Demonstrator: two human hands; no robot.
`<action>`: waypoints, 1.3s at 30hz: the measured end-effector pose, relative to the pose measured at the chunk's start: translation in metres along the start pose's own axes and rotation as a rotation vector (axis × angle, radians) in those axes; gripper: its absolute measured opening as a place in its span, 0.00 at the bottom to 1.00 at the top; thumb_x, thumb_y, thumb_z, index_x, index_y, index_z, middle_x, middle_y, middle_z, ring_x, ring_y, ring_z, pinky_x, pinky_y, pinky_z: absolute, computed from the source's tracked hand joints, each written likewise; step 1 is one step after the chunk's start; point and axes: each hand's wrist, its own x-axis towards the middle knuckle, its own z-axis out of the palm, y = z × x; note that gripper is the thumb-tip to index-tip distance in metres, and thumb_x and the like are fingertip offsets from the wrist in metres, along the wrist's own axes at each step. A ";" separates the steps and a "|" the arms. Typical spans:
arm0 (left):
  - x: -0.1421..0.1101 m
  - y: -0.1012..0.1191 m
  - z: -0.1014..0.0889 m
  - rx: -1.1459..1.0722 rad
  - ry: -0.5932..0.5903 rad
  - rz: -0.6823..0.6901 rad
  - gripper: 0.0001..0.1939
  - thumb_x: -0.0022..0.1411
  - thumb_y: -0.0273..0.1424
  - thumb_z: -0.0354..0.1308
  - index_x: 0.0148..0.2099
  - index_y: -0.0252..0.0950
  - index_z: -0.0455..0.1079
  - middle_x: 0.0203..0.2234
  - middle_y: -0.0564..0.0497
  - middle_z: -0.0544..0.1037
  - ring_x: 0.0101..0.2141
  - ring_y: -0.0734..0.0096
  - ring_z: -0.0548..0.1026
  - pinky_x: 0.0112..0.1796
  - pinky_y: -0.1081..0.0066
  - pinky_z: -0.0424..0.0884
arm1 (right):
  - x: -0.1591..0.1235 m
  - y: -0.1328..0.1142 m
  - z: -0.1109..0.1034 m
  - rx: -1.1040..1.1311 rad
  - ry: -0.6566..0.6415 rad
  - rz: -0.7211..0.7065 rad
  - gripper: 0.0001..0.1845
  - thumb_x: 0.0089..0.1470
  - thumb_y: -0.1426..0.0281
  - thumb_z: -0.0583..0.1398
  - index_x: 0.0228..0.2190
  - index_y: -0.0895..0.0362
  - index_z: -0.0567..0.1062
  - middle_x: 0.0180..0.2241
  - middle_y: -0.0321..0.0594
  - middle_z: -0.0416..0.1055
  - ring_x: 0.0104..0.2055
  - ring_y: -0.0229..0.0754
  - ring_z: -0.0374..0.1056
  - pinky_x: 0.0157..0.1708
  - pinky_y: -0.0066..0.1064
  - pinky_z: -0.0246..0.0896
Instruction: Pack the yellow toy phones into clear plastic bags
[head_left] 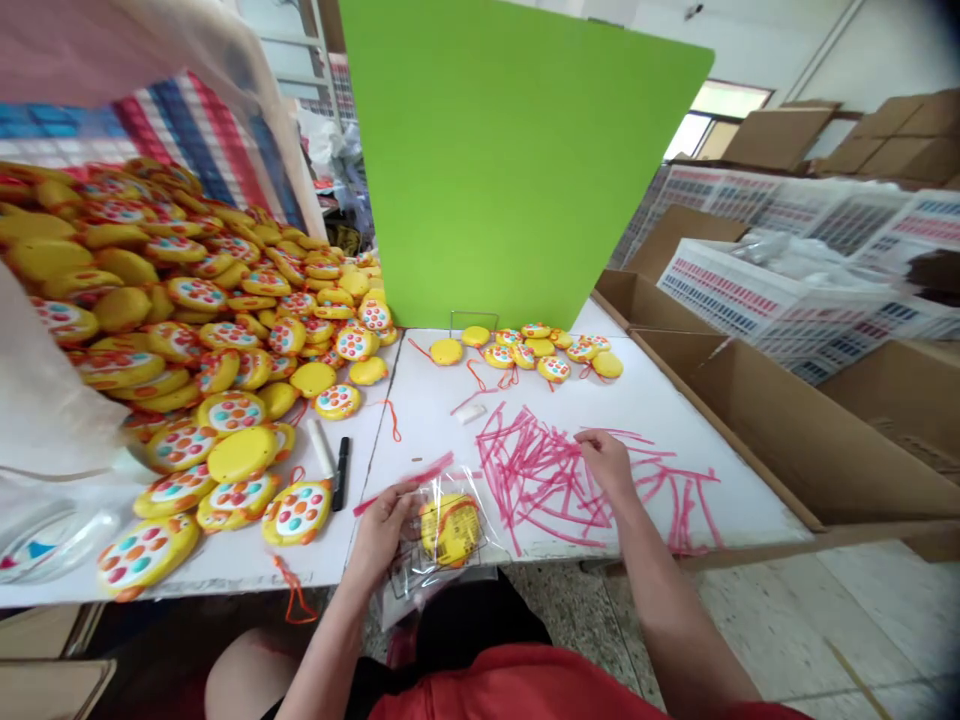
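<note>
My left hand [385,526] grips the edge of a clear plastic bag [486,535] at the table's front edge. Inside the bag lies a yellow duck-like toy [450,528], with dark print on the film over it. Some pink strips lie behind my left hand's fingers. My right hand [606,462] is over a loose pile of thin pink plastic strips [532,470], thumb and fingertips pinched together on a strip at the pile's right side. The fingertips partly hide that strip.
A big heap of yellow toys with coloured dots [225,335] fills the left side. More toys [555,368] lie along the back, before a green board [517,160]. A black marker [341,474] lies left. Cardboard boxes [735,420] border the table's right.
</note>
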 end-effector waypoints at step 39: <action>-0.009 0.006 -0.015 -0.187 -0.146 -0.095 0.25 0.48 0.38 0.67 0.48 0.32 0.73 0.40 0.44 0.79 0.39 0.64 0.77 0.36 0.72 0.73 | -0.056 -0.082 0.096 0.456 -0.732 -0.067 0.12 0.48 0.65 0.60 0.34 0.57 0.78 0.30 0.38 0.75 0.35 0.44 0.69 0.36 0.33 0.62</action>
